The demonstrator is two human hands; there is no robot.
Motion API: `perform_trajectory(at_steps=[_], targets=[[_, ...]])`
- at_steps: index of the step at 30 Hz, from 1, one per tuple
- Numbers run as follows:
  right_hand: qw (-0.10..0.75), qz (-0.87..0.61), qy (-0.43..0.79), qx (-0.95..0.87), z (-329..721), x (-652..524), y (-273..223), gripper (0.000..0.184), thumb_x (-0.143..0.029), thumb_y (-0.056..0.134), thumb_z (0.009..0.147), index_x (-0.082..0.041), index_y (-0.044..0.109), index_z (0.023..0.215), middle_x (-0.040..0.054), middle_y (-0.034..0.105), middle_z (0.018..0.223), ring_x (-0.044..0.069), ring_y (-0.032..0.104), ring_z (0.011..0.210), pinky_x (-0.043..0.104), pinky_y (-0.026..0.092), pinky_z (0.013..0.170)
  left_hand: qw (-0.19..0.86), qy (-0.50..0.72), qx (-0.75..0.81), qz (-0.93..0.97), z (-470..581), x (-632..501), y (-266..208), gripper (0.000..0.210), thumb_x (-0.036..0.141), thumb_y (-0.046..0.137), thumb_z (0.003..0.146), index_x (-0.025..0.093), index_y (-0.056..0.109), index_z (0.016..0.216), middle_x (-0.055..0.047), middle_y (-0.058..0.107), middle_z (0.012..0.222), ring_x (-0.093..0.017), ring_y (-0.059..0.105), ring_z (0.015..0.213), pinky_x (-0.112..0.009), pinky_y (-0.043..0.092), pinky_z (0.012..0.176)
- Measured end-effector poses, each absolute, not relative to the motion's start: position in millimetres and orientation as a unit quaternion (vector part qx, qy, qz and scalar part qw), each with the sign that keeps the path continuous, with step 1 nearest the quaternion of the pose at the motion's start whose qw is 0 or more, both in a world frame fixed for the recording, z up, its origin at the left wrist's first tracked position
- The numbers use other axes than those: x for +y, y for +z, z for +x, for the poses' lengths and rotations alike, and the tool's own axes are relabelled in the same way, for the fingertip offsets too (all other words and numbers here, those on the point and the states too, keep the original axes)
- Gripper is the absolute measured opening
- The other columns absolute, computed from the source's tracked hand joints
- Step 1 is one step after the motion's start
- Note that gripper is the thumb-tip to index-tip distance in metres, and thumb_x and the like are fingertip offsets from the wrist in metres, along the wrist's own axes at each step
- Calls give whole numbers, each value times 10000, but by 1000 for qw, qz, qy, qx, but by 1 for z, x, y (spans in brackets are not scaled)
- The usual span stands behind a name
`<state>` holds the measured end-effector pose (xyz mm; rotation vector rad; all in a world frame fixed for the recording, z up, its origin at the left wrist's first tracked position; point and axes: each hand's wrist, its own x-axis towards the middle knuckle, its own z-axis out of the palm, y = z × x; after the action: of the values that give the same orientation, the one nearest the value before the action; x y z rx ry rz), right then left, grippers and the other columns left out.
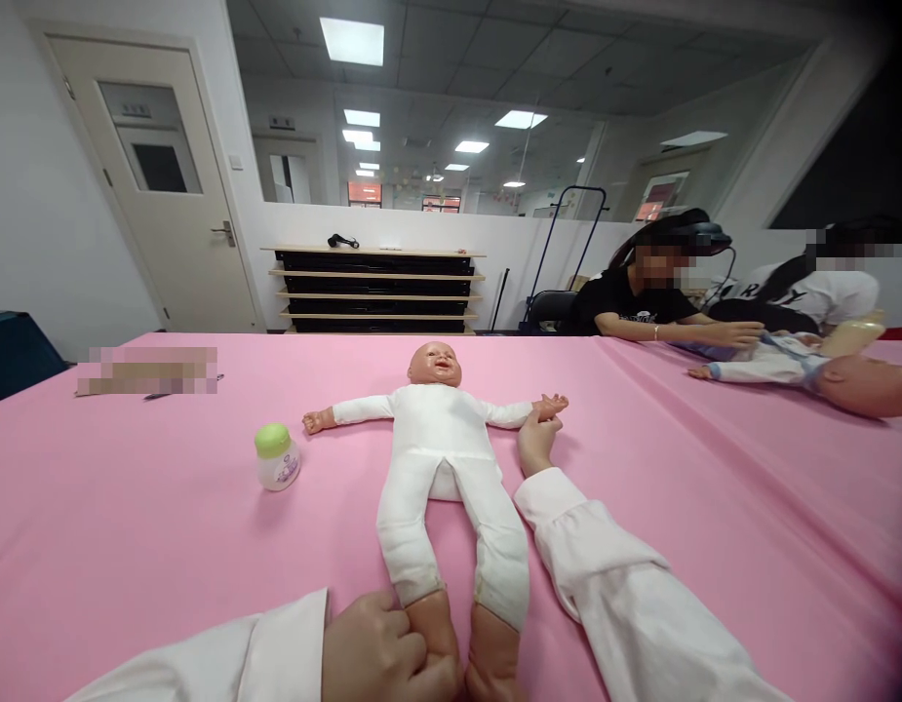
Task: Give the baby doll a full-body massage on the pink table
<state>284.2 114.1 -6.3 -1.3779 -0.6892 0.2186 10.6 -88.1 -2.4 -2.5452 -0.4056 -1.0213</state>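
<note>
A baby doll (443, 419) lies on its back with arms spread, its head away from me. Its body is white cloth; the head, hands and feet are tan plastic. My left hand (384, 648), at the bottom edge, has its fingers curled around the doll's foot on the left side of the view. At the doll's outstretched arm on the right, my right hand (538, 444) is closed on the doll's hand (553, 405), the fingers partly hidden. Left of the doll stands a small clear bottle (276, 458) with a green cap, apart from both hands.
A pink cloth (165, 546) covers the table. A blurred-out flat item (150, 370) lies at the far left. On the right, a person (641, 292) in a headset handles another doll (860, 380), with another person (816, 283) behind. Shelves (377, 283) stand beyond the table.
</note>
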Motion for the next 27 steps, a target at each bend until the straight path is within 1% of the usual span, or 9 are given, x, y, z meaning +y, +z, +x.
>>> perform_trajectory(at_steps=[6, 9, 12, 15, 17, 19, 21, 24, 27], targets=[[724, -611, 92, -308, 282, 113, -5, 433, -246, 328, 815, -120, 287, 1227, 136, 306, 1373, 144, 295, 1276, 333, 260, 1053, 219, -375, -117, -893, 7, -89, 7, 153, 70, 508, 718, 214, 560, 731, 63, 384, 363, -92, 315, 353, -267, 141, 409], [743, -565, 52, -355, 276, 105, 1, 463, -271, 372, 812, -126, 276, 1240, 141, 352, 1341, 160, 375, 1219, 344, 335, 996, 219, -414, -139, -872, 5, -93, 17, 147, 86, 540, 718, 229, 568, 732, 67, 343, 363, -90, 282, 369, -271, 125, 422], [714, -526, -2, -462, 265, 94, 10, 488, -305, 431, 813, -167, 315, 1266, 114, 420, 1286, 182, 451, 1134, 361, 401, 917, 200, -437, -197, -855, 0, -98, 31, 108, 162, 536, 748, 247, 599, 771, 56, 337, 377, -98, 275, 382, -272, 133, 430], [621, -488, -36, -613, 254, 89, 16, 439, -296, 459, 817, -222, 406, 1246, 78, 482, 1224, 196, 460, 1110, 396, 392, 931, 132, -436, -232, -860, -9, -93, 41, 150, 243, 461, 810, 236, 600, 864, 29, 427, 460, -106, 342, 422, -253, 213, 436], [528, -449, -38, -720, 248, 89, 16, 376, -280, 457, 826, -254, 478, 1200, 60, 511, 1187, 201, 459, 1110, 415, 372, 961, 73, -440, -237, -863, -15, -82, 41, 206, 241, 439, 831, 220, 571, 987, 5, 509, 573, -110, 418, 487, -241, 297, 469], [461, -419, -31, -782, 244, 92, 14, 342, -261, 434, 844, -275, 514, 1176, 49, 504, 1196, 199, 441, 1133, 421, 352, 989, 17, -461, -257, -849, -19, -65, 37, 289, 211, 452, 834, 227, 511, 1117, -11, 558, 688, -114, 480, 575, -236, 366, 525], [442, -407, -28, -799, 242, 94, 13, 341, -243, 404, 863, -281, 516, 1183, 46, 478, 1229, 195, 415, 1160, 426, 336, 1008, -51, -487, -312, -814, -21, -46, 31, 328, 207, 447, 848, 248, 475, 1172, -22, 590, 797, -123, 523, 677, -239, 409, 587], [440, -402, -34, -802, 242, 95, 11, 333, -238, 391, 875, -281, 525, 1177, 43, 469, 1242, 194, 398, 1172, 437, 322, 1016, -173, -485, -415, -750, -21, -19, 24, 323, 274, 414, 871, 270, 471, 1189, -22, 608, 968, -131, 548, 795, -253, 442, 673], [439, -399, -47, -803, 242, 94, 10, 326, -253, 393, 880, -288, 527, 1175, 40, 473, 1243, 196, 400, 1168, 444, 325, 1010, -259, -476, -473, -694, -22, -1, 18, 362, 349, 397, 872, 259, 450, 1218, -6, 627, 933, -113, 540, 685, -268, 454, 693]])
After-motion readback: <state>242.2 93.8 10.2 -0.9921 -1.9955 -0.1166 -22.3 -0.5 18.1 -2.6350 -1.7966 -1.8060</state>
